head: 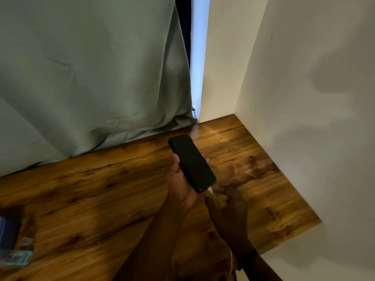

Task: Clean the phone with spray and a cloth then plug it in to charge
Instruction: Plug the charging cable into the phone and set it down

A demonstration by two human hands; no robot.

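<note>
I see the left hand at centre frame gripping the black phone — screen dark, held above the wooden table, thumb on its left edge and fingertips curling past its right edge. The right hand, just below and right of the phone, is motion-blurred; a white cable meets the phone's lower end, and I cannot tell whether the fingers pinch it. A grey curtain fills the upper left — a blurred clear bottle sits at the lower left edge.

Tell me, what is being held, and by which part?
The left hand holds the phone by its long edges, near the lower end. The blurred right hand seems to hold a white cable at the phone's bottom.
</note>
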